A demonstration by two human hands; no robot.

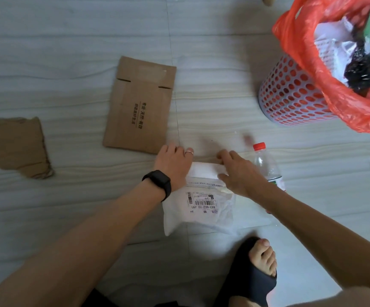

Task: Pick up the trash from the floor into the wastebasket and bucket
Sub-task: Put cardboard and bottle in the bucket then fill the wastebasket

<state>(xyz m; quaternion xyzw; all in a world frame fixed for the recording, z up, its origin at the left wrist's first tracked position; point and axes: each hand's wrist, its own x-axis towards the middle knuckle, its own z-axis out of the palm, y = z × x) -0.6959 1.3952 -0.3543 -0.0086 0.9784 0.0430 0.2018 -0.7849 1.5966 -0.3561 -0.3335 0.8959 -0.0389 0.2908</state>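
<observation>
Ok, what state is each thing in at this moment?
white mailer bag, on floor, far edge folded over
left hand, presses the bag's far corner
right hand, grips the folded edge
plastic bottle, capped
flattened carton, flat on floor
torn cardboard, flat on floor
wastebasket, upright, red liner holding trash
</observation>
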